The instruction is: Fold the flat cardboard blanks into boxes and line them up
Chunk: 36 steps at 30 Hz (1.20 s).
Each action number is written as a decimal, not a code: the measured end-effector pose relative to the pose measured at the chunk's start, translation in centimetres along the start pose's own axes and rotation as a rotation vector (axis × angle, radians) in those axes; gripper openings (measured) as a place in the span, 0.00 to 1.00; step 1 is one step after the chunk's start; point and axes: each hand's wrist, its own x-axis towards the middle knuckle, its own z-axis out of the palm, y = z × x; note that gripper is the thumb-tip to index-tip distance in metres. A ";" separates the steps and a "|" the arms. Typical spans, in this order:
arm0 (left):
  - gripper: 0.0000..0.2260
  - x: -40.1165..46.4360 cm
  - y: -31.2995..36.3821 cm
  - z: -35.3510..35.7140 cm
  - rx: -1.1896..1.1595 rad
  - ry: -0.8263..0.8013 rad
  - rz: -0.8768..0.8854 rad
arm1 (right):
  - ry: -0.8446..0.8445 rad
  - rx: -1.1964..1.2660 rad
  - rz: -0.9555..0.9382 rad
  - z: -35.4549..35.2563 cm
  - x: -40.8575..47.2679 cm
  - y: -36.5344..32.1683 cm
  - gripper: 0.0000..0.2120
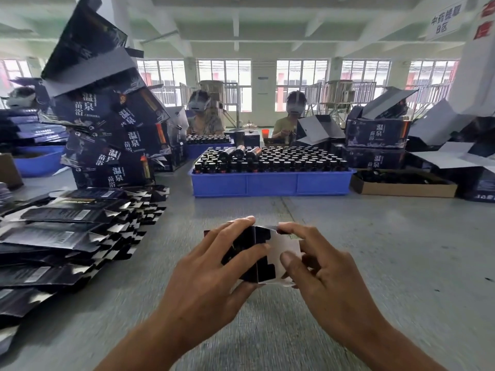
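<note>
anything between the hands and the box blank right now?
Nothing visible. The left hand and right hand both grip the half-folded box blank directly, above the grey table.

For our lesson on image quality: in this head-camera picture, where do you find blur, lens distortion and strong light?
Head view: the table is streaked with motion blur near the bottom edge; the wide-angle lens bends the stacked boxes at left so they lean inward; the far windows are overexposed and glary; the left hand, right hand and the box blank they hold are fairly sharp.
</note>
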 end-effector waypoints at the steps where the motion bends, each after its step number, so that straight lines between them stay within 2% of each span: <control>1: 0.20 0.0 0.0 0.0 -0.003 0.008 -0.002 | 0.001 -0.011 0.002 0.0 0.0 0.0 0.18; 11: 0.25 -0.1 0.0 0.1 0.029 -0.024 -0.007 | -0.039 -0.020 -0.023 -0.1 0.1 -0.3 0.15; 12: 0.25 -0.1 -0.1 0.1 0.021 -0.022 -0.012 | -0.063 0.000 -0.013 -0.1 0.1 -0.3 0.17; 15: 0.25 -0.2 -0.4 0.1 -0.001 -0.010 -0.033 | -0.193 -0.011 0.016 -0.4 0.1 -0.1 0.34; 16: 0.25 -0.2 -0.5 0.1 -0.003 -0.010 -0.039 | -0.230 -0.029 0.013 -0.4 0.1 -0.2 0.37; 18: 0.25 -0.2 -0.5 0.1 0.003 -0.009 -0.039 | -0.223 -0.038 -0.002 -0.4 0.1 -0.2 0.33; 22: 0.26 -0.1 -0.3 0.2 0.002 -0.011 -0.014 | -0.076 -0.013 -0.021 -0.3 0.3 -0.2 0.22; 36: 0.19 0.0 0.1 -0.2 0.050 -0.048 0.040 | 0.043 -0.017 -0.019 0.1 0.0 0.1 0.20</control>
